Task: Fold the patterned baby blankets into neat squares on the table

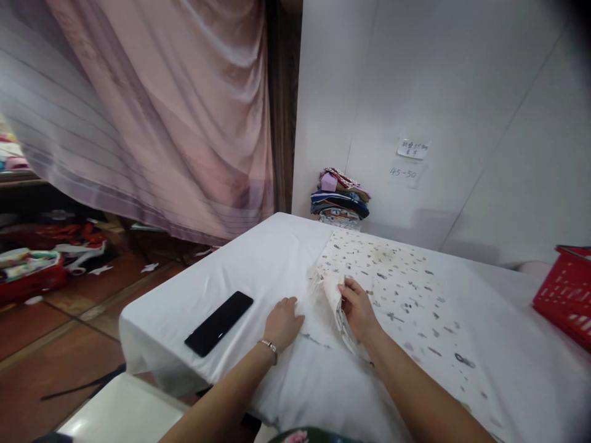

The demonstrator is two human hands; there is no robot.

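On white-covered table (170, 307), before pale wall (443, 92): printed cloth (410, 301), mostly flat. Pinching its raised left edge in grip of right hand (360, 311). Resting left hand (281, 324) on pale fabric; grip there impossible to tell. Turned up: one edge only. Not yet raised: broad remainder.

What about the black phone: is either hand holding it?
No, the black phone lies on the white tablecloth, apart from left hand and right hand.

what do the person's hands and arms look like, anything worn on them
The left hand has a thin, shiny silver-coloured bracelet at its wrist; none shows on the right hand. Both are ungloved, with no sleeves in view.
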